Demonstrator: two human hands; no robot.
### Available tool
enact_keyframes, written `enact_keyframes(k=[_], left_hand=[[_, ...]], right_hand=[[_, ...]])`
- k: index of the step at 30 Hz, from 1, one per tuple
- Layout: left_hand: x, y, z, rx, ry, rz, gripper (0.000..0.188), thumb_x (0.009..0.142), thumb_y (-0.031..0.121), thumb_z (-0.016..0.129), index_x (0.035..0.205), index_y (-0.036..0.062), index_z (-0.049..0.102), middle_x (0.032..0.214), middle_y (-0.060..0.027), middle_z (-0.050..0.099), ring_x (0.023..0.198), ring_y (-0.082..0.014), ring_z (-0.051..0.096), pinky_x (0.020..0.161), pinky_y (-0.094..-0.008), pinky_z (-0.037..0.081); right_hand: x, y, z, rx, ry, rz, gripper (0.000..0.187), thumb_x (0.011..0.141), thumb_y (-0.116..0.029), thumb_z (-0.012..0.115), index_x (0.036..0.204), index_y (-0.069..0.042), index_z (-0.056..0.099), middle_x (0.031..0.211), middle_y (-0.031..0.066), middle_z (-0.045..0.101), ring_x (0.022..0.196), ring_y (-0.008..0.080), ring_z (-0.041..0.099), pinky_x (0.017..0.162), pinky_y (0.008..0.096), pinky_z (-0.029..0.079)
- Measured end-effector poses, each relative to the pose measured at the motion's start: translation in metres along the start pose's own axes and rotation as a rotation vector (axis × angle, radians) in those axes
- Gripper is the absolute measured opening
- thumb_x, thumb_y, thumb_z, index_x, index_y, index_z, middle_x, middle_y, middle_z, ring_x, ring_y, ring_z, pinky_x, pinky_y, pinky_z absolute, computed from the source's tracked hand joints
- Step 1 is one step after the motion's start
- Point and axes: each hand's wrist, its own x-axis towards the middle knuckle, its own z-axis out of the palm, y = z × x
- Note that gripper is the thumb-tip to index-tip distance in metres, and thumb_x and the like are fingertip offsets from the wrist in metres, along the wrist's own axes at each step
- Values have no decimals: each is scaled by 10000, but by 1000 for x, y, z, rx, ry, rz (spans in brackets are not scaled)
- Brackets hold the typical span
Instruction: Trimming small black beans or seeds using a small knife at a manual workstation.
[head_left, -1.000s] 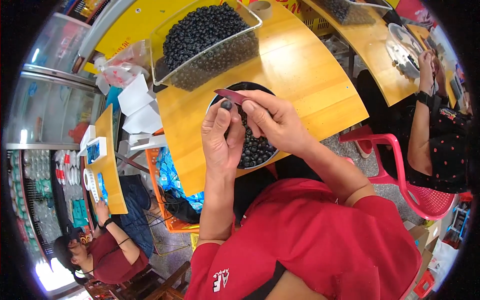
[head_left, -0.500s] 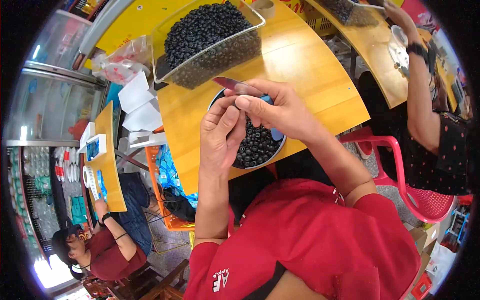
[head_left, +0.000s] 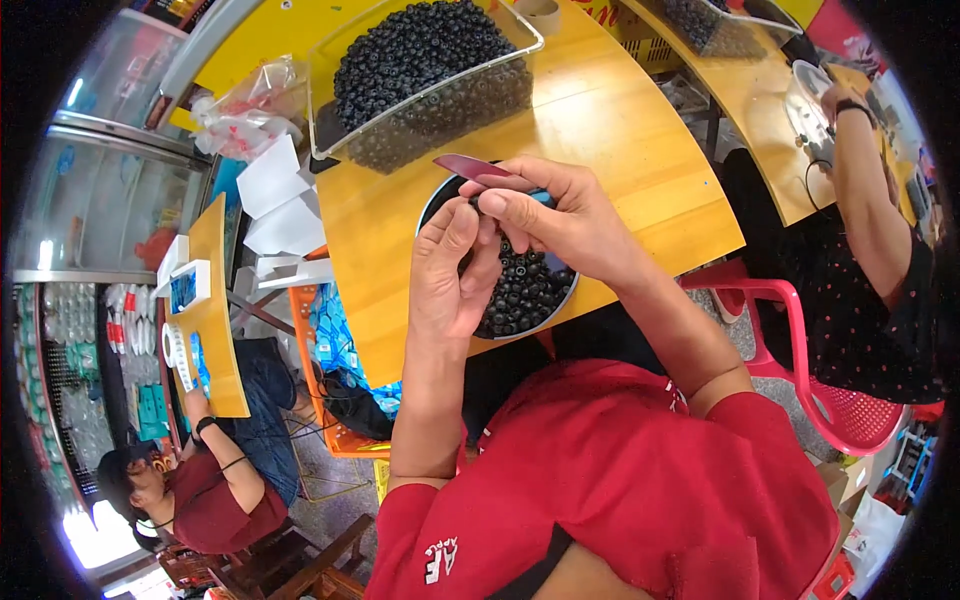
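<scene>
My right hand (head_left: 570,215) is closed round a small knife (head_left: 468,167), whose blade points up and left; a bit of blue shows by the fingers. My left hand (head_left: 452,275) is closed in a pinch, its thumb and fingers meeting the right thumb. Between them sits a small dark piece (head_left: 478,203), mostly hidden by the fingertips. Right below both hands stands a round bowl (head_left: 574,296) with many small black bead-like pieces (head_left: 518,298), some with a pale ring. The hands cover its left part.
A clear bin (head_left: 540,42) heaped with the same black pieces stands on the wooden table (head_left: 640,190). An orange crate (head_left: 305,345) with blue packets is left of the table. Two other people sit left and right. A pink chair (head_left: 800,340) stands at right.
The knife blade and both hands have shifted very slightly to the right and tilted a little. The person at right has lowered a hand toward their own table.
</scene>
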Motion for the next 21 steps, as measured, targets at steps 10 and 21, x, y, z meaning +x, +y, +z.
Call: enact_keyframes(k=[10, 21], left_hand=[[0, 5, -9, 200, 17, 150, 298, 894, 307, 587, 975, 21, 601, 696, 8, 544, 458, -33, 366, 406, -174, 250], [3, 1, -11, 205, 68, 256, 252, 867, 236, 636, 966, 5, 622, 716, -36, 593, 465, -32, 395, 401, -169, 258]], right_hand=[[-4, -16, -3, -51, -129, 10, 304, 946, -213, 490, 1198, -76, 590, 536, -52, 468, 504, -3, 423, 443, 168, 293], [2, 4, -3, 31, -154, 19, 276, 957, -202, 484, 1166, -56, 591, 561, -55, 477, 490, 6, 429, 432, 174, 300]])
